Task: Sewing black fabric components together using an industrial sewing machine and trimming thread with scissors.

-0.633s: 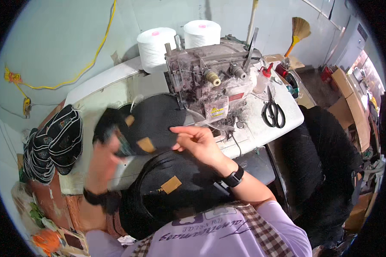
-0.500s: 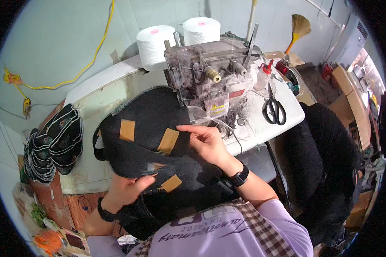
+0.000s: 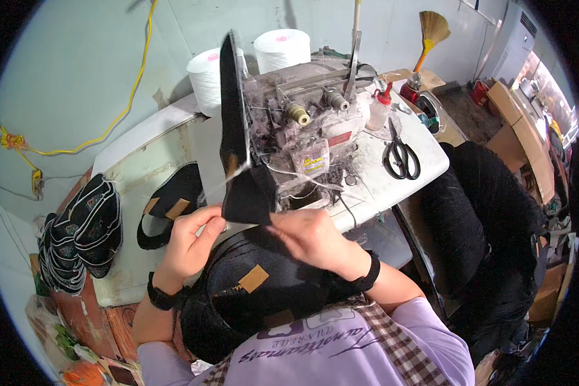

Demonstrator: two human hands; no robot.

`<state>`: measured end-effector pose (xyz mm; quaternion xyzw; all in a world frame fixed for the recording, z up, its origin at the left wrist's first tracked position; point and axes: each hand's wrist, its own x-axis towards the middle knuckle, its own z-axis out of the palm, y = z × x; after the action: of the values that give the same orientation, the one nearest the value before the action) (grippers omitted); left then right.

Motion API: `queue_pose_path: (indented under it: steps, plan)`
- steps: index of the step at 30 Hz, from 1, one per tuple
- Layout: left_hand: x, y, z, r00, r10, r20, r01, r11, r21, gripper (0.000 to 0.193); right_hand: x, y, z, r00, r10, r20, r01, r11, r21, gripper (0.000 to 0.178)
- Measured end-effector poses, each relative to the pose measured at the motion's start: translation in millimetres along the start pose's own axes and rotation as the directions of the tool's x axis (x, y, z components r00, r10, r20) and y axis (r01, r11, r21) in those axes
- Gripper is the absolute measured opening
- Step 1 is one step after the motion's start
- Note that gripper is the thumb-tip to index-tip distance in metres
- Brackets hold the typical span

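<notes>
A black fabric piece (image 3: pixel 246 196) is stretched between my hands, its upper part folded upright with a pale edge beside the sewing machine (image 3: pixel 338 116). My left hand (image 3: pixel 192 241) pinches its lower left corner between thumb and fingers. At the lower right corner, my right hand (image 3: pixel 312 237) grips it with curled fingers. Below my hands, a stack of similar black pieces (image 3: pixel 238 257) rests against my lap, the front one carrying a tan patch (image 3: pixel 253 278). Left of the machine lies a curved black piece (image 3: pixel 183 183) with tan patches on the white table (image 3: pixel 128 257).
A bundle of white-edged black pieces (image 3: pixel 83 225) lies at the left. Two white thread cones (image 3: pixel 283 50) stand behind the machine. Black scissors (image 3: pixel 402 157) and a red-topped bottle (image 3: pixel 379 109) are to its right. Large black rolls (image 3: pixel 495 219) stand beside the table.
The patched piece near my hands now lies on the table to the left. Both hands have come together on another black piece, lifted upright by the machine. The view has shifted slightly.
</notes>
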<state>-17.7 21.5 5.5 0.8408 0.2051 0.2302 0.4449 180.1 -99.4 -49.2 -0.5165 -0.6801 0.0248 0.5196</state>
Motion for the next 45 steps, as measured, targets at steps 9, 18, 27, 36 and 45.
queue_pose_path:
  steps: [9,18,27,36,45]
  plan:
    - [16,-4,7,0.939,-0.305,0.16,0.246,0.269,-0.931,0.037,-17,36,26,0.991,0.098,-0.086,-0.103,0.993,-0.063,0.035]
    - [52,-52,-24,0.892,-0.041,-0.451,0.029,0.999,-0.033,0.048,-11,44,25,0.994,-0.108,-0.034,0.103,0.987,-0.12,0.049]
    - [57,8,-61,0.937,-0.084,-0.339,0.065,0.996,-0.067,0.021,11,46,31,0.999,-0.032,0.0,0.031,0.975,-0.22,0.038]
    - [-4,12,14,0.985,-0.125,-0.116,0.132,0.99,0.053,0.03,-8,37,27,0.96,0.239,-0.149,-0.229,0.97,0.076,0.018]
    - [62,-83,-4,0.863,0.211,-0.459,-0.136,0.972,0.192,0.027,-49,13,33,0.913,0.209,0.35,-0.17,0.975,-0.14,0.028]
